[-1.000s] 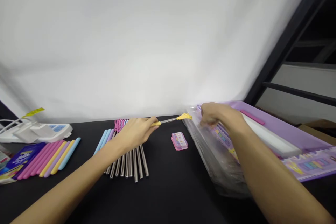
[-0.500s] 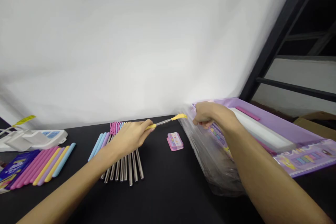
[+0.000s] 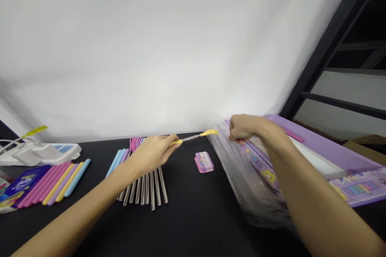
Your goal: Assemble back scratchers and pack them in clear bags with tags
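My left hand [image 3: 155, 150] grips a slim metal stick [image 3: 191, 138] by its yellow handle. The stick's far end has a yellow shaped tip and points right, above the table. Below that hand lie several metal sticks [image 3: 153, 188] with pink and blue twisted tops, partly covered by my wrist. My right hand [image 3: 241, 127] is closed at the left side of the purple box [image 3: 328, 152], over clear plastic bags [image 3: 238, 172]; its fingertips are hidden. A small pink printed case [image 3: 204, 162] lies between the two hands.
Pink, yellow, purple and blue sticks [image 3: 64, 182] lie at left beside a blue packet [image 3: 25, 184]. Behind them is a white power strip [image 3: 57, 153] with plugs. A white block [image 3: 319, 158] sits in the box. A white sheet [image 3: 169, 56] rises behind the black table.
My right hand has lifted slightly and drawn a little toward me along the bags. The left hand keeps its hold on the stick. The whole view has shifted slightly.
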The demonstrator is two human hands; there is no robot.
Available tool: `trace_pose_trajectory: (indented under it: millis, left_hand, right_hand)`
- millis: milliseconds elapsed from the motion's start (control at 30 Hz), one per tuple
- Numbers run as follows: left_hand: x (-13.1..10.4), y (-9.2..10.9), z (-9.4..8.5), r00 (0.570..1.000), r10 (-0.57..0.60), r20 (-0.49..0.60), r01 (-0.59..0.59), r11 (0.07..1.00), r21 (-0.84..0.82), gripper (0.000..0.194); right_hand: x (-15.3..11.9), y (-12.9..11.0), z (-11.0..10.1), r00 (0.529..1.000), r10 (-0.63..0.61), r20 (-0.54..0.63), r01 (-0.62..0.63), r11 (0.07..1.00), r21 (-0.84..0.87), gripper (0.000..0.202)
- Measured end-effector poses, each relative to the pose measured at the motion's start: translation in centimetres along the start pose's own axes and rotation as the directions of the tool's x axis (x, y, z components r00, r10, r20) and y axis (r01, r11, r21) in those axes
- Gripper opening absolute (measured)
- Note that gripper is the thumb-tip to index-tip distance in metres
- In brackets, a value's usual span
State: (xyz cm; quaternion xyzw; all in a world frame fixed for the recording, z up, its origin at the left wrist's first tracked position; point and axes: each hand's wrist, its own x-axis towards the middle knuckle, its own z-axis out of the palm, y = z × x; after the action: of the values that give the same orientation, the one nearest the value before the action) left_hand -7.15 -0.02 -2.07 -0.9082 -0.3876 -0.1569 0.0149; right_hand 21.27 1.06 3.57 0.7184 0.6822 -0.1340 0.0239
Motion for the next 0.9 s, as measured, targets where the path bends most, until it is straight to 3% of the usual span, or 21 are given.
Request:
trace_pose_trajectory:
  millis: [100, 200, 367, 500, 600, 667, 767, 833, 900]
  left_hand:
    - [0.0, -0.1, -0.1, 1.0, 0.006, 0.009, -0.006, 0.998, -0.06, 0.032]
    - [0.0, -0.5, -0.3, 0.999, 0.001, 0.045, 0.007, 0.982, -0.188, 0.035]
    - [-0.3, -2.3, -2.0, 0.982, -0.039, 0.185, 0.127, 0.86, -0.495, 0.04]
    - [-1.0, -4.1, -4.0, 0.968, -0.09, 0.236, 0.201, 0.839, -0.506, 0.044]
    - [-1.4, -5.1, -4.8, 0.969, -0.087, 0.233, 0.194, 0.851, -0.489, 0.046]
    - [-1.6, -5.5, -5.0, 0.959, -0.08, 0.271, 0.211, 0.84, -0.499, 0.048]
    - [-1.7, -5.8, -5.0, 0.941, -0.064, 0.331, 0.239, 0.82, -0.52, 0.048]
    - [-1.7, -5.9, -5.0, 0.936, -0.042, 0.348, 0.232, 0.819, -0.525, 0.046]
    - [-1.7, -5.8, -5.0, 0.933, -0.014, 0.359, 0.212, 0.828, -0.519, 0.045]
  right_hand:
    - [-0.1, 0.2, -0.4, 0.996, 0.018, 0.09, -0.019, 1.0, 0.013, 0.017]
    - [-0.3, 0.1, -0.8, 0.998, -0.029, 0.048, 0.023, 0.994, 0.106, 0.005]
    - [-0.7, -1.3, -1.0, 0.989, -0.131, -0.063, 0.146, 0.876, 0.459, 0.015]
    - [-0.3, -2.7, -0.2, 0.992, -0.085, -0.095, 0.124, 0.807, 0.577, 0.016]
    - [0.4, -3.3, 0.6, 0.967, -0.13, -0.218, 0.232, 0.803, 0.549, 0.024]
    - [0.9, -3.5, 1.0, 0.942, -0.194, -0.275, 0.326, 0.729, 0.602, 0.029]
    - [1.3, -3.8, 1.5, 0.939, -0.179, -0.294, 0.342, 0.589, 0.732, 0.047]
    - [1.3, -4.1, 1.7, 0.941, -0.14, -0.308, 0.329, 0.587, 0.739, 0.039]
    - [1.2, -4.7, 1.9, 0.943, -0.133, -0.304, 0.324, 0.568, 0.756, 0.019]
